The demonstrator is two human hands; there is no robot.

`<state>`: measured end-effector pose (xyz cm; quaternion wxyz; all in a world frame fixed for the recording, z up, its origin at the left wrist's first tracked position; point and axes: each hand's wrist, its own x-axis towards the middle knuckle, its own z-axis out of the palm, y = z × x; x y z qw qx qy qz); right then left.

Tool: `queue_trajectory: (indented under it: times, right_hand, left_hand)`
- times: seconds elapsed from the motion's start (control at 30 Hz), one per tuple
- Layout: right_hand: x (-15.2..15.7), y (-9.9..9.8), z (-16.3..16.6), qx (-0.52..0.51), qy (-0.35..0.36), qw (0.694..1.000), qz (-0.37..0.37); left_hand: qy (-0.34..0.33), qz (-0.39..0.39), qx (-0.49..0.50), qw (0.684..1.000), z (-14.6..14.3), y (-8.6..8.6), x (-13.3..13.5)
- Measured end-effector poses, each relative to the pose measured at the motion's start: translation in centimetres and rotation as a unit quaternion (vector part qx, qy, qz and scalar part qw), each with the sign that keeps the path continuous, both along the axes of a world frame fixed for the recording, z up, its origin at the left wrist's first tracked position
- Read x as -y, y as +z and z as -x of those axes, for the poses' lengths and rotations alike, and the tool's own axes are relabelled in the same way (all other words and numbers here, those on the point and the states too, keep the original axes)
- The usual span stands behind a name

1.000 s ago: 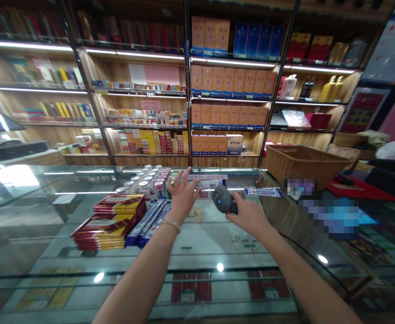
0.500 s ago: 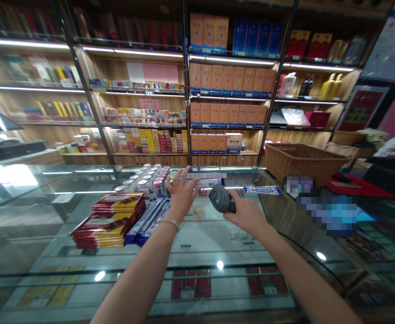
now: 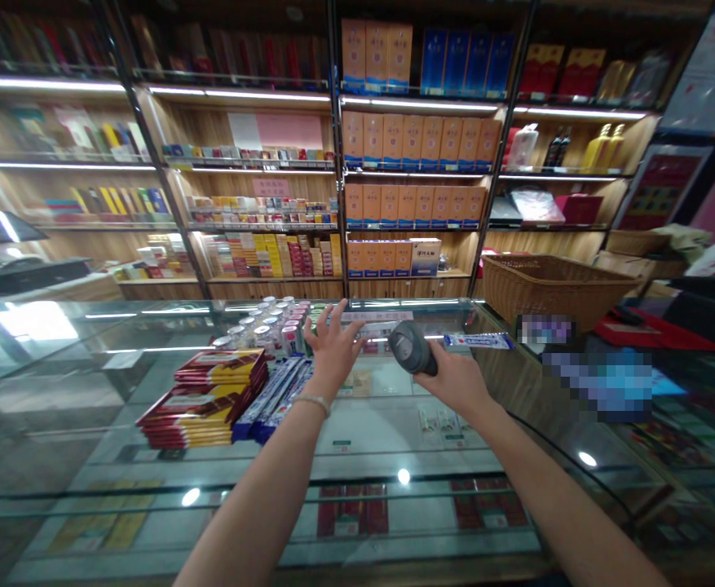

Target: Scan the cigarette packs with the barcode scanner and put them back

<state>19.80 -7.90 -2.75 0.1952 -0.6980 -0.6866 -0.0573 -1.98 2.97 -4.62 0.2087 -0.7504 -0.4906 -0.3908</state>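
Observation:
My right hand (image 3: 455,383) is wrapped round the handle of a dark grey handheld barcode scanner (image 3: 411,349), held above the glass counter with its head tilted to the left. My left hand (image 3: 336,349), fingers spread, is over the counter to the left of the scanner. A long pale packet (image 3: 378,328) lies between the two, its right end hidden behind the scanner; whether my left thumb touches it I cannot tell. Left of that hand are a bundle of blue stick packets (image 3: 275,395) and stacked red-and-yellow packs (image 3: 207,399). Behind these stand several white-lidded jars (image 3: 262,330).
One blue-and-white stick packet (image 3: 478,341) lies apart on the right of the glass counter (image 3: 381,456). A wicker basket (image 3: 553,285) stands at the counter's right end. A black cable (image 3: 568,448) trails from the right hand's side. Shelves of orange boxes (image 3: 415,143) line the back wall.
The scanner has moved slightly right and up, its head turned more towards me; the blue light on it no longer shows. My left hand keeps its spread pose beside the pale packet.

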Motion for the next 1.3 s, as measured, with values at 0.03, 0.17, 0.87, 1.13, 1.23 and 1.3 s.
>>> queue_trajectory:
  times: [0.03, 0.17, 0.87, 1.13, 1.23, 1.3]
  right_hand:
    - [-0.1, -0.1, -0.2, -0.007, -0.007, 1.000, -0.004]
    - [-0.8, -0.7, -1.2, -0.041, -0.002, 0.998, -0.049]
    - [-1.3, -3.4, -0.6, 0.097, 0.148, 0.983, -0.045]
    - [-0.9, -3.4, -0.6, 0.083, 0.187, 0.979, 0.013]
    - [-0.8, -3.1, -1.2, 0.069, 0.201, 0.976, 0.046]
    - [-1.0, -2.7, -2.0, 0.042, 0.198, 0.977, 0.071]
  left_hand:
    - [-0.001, 0.001, 0.000, 1.000, 0.0, 0.0, 0.0]
    - [0.003, 0.001, -0.002, 1.000, 0.0, 0.0, 0.1]
    - [-0.005, -0.004, -0.002, 1.000, 0.1, -0.1, 0.1]
    - [-0.002, -0.002, -0.001, 1.000, 0.0, -0.1, 0.0]
    - [-0.003, -0.002, -0.002, 1.000, 0.0, -0.1, 0.0]
    - [-0.002, -0.005, 0.000, 1.000, 0.0, -0.1, 0.0]
